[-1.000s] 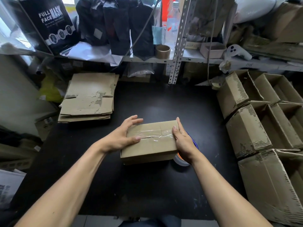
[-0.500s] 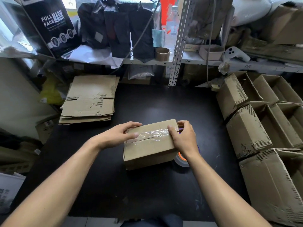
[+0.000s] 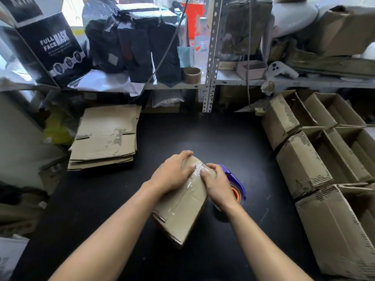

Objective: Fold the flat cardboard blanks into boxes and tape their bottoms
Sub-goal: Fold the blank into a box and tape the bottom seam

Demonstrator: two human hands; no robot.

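Note:
A folded cardboard box (image 3: 182,211) lies bottom-up and turned lengthwise on the black table (image 3: 203,134), with clear tape running along its seam. My left hand (image 3: 172,175) grips the box's far left corner, its fingers curled over the edge. My right hand (image 3: 217,183) holds the far right side, thumb pressing the tape end at the top. A purple and orange tape dispenser (image 3: 235,185) sits just right of the box, partly hidden behind my right hand. A stack of flat blanks (image 3: 105,136) lies at the table's left.
Several folded open boxes (image 3: 316,159) are piled along the right side. A metal shelf (image 3: 182,84) behind the table carries black bags, a "Full Face Mask" carton (image 3: 54,49), a tape core (image 3: 192,74) and a white controller (image 3: 282,69).
The box has been turned from crosswise to lengthwise, its far end raised. Both hands have shifted from its sides to its far end, close together over the tape.

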